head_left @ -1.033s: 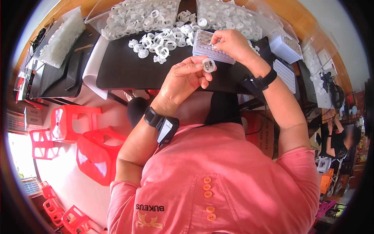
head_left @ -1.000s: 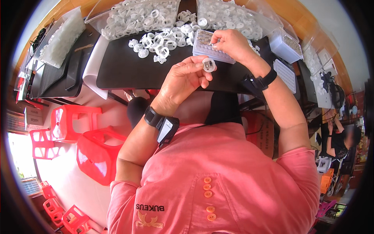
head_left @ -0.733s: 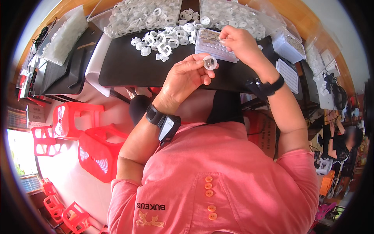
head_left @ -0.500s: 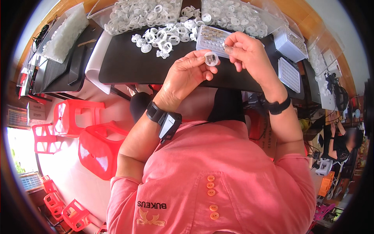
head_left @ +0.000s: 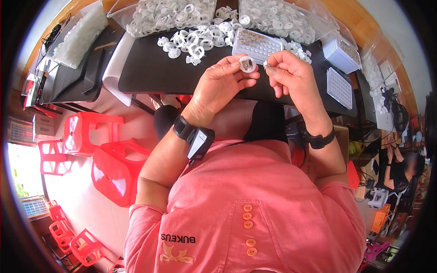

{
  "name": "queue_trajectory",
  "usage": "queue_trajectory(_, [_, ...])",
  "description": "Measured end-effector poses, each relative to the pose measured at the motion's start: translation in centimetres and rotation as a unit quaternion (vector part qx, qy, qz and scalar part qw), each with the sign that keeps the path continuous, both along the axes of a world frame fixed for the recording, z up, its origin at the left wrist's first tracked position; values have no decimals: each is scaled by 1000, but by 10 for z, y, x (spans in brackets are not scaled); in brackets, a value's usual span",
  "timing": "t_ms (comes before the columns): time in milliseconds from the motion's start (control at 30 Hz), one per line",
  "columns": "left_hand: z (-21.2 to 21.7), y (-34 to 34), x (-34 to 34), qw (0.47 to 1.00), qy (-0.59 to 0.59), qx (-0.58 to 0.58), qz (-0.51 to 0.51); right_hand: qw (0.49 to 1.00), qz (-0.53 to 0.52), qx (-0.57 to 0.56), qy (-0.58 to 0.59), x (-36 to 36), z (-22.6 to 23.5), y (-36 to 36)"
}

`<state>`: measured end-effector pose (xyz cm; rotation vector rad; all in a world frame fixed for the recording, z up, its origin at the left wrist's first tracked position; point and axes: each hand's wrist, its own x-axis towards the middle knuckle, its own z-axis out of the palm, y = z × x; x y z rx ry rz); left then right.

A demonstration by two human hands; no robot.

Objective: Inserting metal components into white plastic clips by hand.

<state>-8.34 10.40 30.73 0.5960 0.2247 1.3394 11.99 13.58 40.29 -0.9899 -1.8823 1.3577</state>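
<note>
Both hands pinch, I see from my remote seat: left hand (head_left: 218, 78), one round white part (head_left: 248, 64); right hand (head_left: 295, 76), one tiny piece (head_left: 266, 65); one pale tray (head_left: 260, 52) beyond.

Red stools (head_left: 108, 175), probably a window (head_left: 23, 169)

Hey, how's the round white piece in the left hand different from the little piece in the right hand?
Size: the round white piece looks clearly larger than the little piece.
Look: the round white piece shows a broad face with dark detail; the little piece is partly covered, its shape too small to tell.
Place: the round white piece is in the left hand, the little piece in the right hand.
Shared: both are held up.
</note>
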Motion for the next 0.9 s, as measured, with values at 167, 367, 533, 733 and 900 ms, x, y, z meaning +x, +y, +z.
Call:
queue_trajectory(167, [-1,0,0,1000,-12,-1,13,999,12,-24,31,-6,-3,-14])
queue_trajectory(367, [5,0,9,998,-50,-43,19,989,62,-121,57,-49,-46,-49])
queue_trajectory(533, [8,-4,7,995,-68,-62,48,997,34,-62,21,-58,-48,-45])
queue_trajectory(733, [8,-5,7,992,-92,-67,61,979,16,199,35,-61,-64,-53])
queue_trajectory(900, [6,-4,5,993,-86,-55,56,979,36,195,40,-60,-66,-51])
